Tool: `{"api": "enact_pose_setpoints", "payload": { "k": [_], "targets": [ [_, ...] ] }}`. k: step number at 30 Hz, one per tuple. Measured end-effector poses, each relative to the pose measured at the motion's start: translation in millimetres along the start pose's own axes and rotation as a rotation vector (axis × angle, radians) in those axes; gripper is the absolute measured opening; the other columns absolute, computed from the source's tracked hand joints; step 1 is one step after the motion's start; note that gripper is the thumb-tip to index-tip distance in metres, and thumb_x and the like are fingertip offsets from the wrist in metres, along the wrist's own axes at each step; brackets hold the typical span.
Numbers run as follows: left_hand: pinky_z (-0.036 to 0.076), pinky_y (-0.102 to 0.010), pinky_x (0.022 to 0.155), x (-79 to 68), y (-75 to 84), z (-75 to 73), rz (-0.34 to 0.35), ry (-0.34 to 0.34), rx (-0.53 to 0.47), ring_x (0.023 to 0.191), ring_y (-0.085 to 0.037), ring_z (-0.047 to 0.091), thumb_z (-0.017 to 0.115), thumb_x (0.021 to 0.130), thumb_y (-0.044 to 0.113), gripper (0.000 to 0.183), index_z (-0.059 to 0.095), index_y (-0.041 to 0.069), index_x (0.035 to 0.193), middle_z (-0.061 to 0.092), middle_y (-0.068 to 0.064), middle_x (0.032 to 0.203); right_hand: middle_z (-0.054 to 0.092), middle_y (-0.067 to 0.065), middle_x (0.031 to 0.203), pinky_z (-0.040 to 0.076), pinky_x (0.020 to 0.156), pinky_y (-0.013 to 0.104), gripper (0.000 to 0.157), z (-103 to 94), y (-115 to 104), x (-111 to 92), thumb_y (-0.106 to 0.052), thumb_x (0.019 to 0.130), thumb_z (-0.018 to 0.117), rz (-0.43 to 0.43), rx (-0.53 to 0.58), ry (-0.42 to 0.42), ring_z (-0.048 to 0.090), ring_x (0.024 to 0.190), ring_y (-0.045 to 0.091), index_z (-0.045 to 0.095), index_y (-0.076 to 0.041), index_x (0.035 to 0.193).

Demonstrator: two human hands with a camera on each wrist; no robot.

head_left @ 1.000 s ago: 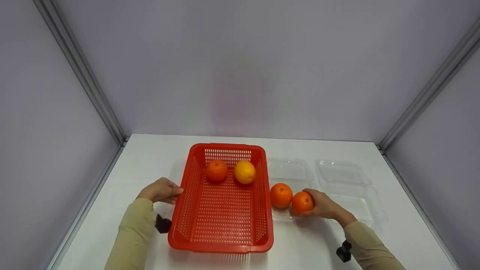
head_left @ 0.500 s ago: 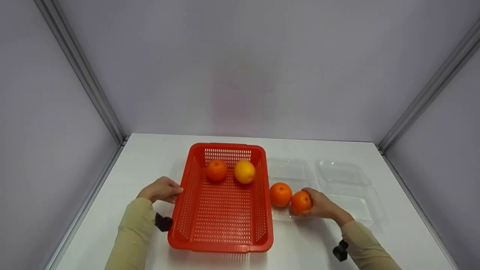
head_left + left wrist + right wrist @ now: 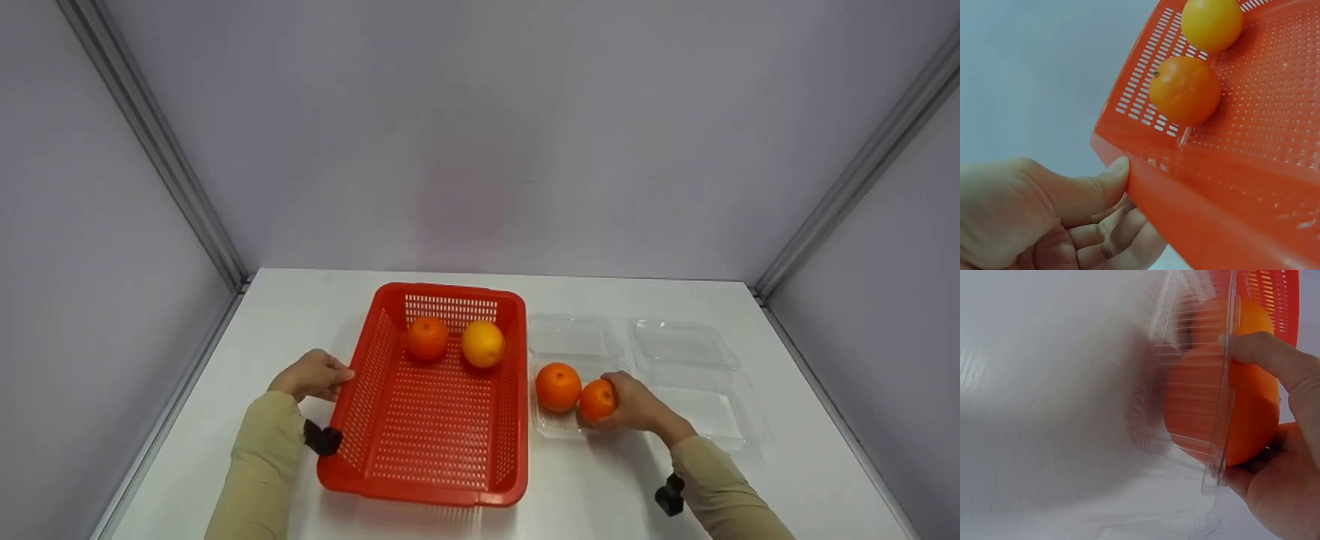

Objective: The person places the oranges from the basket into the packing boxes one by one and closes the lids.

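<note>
My left hand [image 3: 309, 375] pinches the left rim of a red plastic basket [image 3: 424, 493]; in the left wrist view the thumb lies on top of the rim, with the other fingers curled below. Inside the basket, by its far end, are an orange [image 3: 427, 338] and a yellower citrus fruit [image 3: 483, 344]. My right hand [image 3: 636, 403] grips a second orange [image 3: 1252, 410] sitting in the near half of a clear plastic clamshell box [image 3: 559, 432]. Thumb and fingers lie on either side of that orange, right at the box's rim. Beside it in the same box is another orange [image 3: 558, 387].
Another clear clamshell box [image 3: 694, 401] stands with its lid folded back, to the right of the first. The white table [image 3: 585, 495] ends at a grey back wall [image 3: 480, 150], with side walls left and right.
The basket has shifted left with my left hand, its near end most, uncovering the left edge of the clamshell box. My right hand and the orange have edged slightly left.
</note>
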State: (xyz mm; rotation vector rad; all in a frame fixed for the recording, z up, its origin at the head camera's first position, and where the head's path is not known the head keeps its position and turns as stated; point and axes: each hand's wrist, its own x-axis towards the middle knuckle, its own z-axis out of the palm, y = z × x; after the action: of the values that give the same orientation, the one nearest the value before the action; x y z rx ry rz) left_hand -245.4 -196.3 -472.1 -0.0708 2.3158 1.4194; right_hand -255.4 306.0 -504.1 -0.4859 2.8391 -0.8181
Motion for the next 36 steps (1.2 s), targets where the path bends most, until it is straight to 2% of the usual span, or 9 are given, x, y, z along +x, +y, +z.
{"api": "enact_pose_setpoints", "payload": {
  "k": [6, 9, 21, 26, 33, 36],
  "targets": [
    [0.055, -0.032, 0.065, 1.4, 1.5, -0.6, -0.031, 0.021, -0.038, 0.061, -0.012, 0.058, 0.052, 0.092, 0.007, 0.027, 0.055, -0.017, 0.102, 0.059, -0.007, 0.072, 0.054, 0.023, 0.114, 0.042, 0.089, 0.050, 0.080, -5.5, -2, 2, -0.023, 0.061, 0.083, 0.036, -0.042, -0.049, 0.051, 0.103, 0.036, 0.045, 0.013, 0.121],
    [0.055, -0.032, 0.065, 2.8, 2.8, 0.5, -0.045, 0.021, -0.045, 0.062, -0.013, 0.058, 0.051, 0.092, 0.007, 0.025, 0.054, -0.017, 0.100, 0.058, -0.007, 0.071, 0.053, 0.024, 0.116, 0.040, 0.091, 0.051, 0.080, -6.6, -2, -6, -0.023, 0.063, 0.082, 0.073, -0.051, -0.059, 0.050, 0.105, 0.037, 0.043, 0.013, 0.123],
    [0.054, -0.035, 0.068, -1.7, 11.1, 0.6, -0.088, 0.015, -0.042, 0.065, -0.015, 0.061, 0.049, 0.093, 0.007, 0.033, 0.048, -0.023, 0.108, 0.061, -0.011, 0.076, 0.053, 0.025, 0.115, 0.041, 0.092, 0.051, 0.076, -7.8, 1, -36, -0.017, 0.064, 0.082, 0.134, -0.050, -0.010, 0.051, 0.105, 0.038, 0.044, 0.015, 0.121],
    [0.054, -0.036, 0.069, -1.4, 9.4, 3.5, -0.078, 0.031, -0.052, 0.067, -0.015, 0.061, 0.047, 0.094, 0.007, 0.033, 0.047, -0.022, 0.110, 0.060, -0.013, 0.080, 0.053, 0.021, 0.115, 0.040, 0.092, 0.050, 0.077, -4.9, 4, -38, -0.018, 0.064, 0.082, 0.138, -0.041, 0.005, 0.051, 0.105, 0.035, 0.044, 0.012, 0.124],
    [0.054, -0.037, 0.072, -3.5, 13.3, 7.6, -0.055, 0.060, 0.038, 0.076, -0.019, 0.060, 0.044, 0.095, 0.006, 0.030, 0.050, -0.021, 0.108, 0.059, -0.018, 0.088, 0.052, 0.022, 0.120, 0.040, 0.093, 0.049, 0.078, -7.2, 4, -41, -0.023, 0.066, 0.082, 0.129, 0.058, 0.037, 0.050, 0.107, 0.034, 0.045, 0.010, 0.126],
    [0.054, -0.035, 0.071, -5.7, 15.5, 11.0, -0.042, 0.109, 0.109, 0.080, -0.024, 0.060, 0.046, 0.093, 0.006, 0.029, 0.052, -0.019, 0.106, 0.058, -0.024, 0.094, 0.051, 0.022, 0.122, 0.040, 0.094, 0.049, 0.076, -8.1, 7, -43, -0.023, 0.067, 0.081, 0.146, 0.093, 0.050, 0.050, 0.109, 0.034, 0.046, 0.009, 0.126]
  ]
}}
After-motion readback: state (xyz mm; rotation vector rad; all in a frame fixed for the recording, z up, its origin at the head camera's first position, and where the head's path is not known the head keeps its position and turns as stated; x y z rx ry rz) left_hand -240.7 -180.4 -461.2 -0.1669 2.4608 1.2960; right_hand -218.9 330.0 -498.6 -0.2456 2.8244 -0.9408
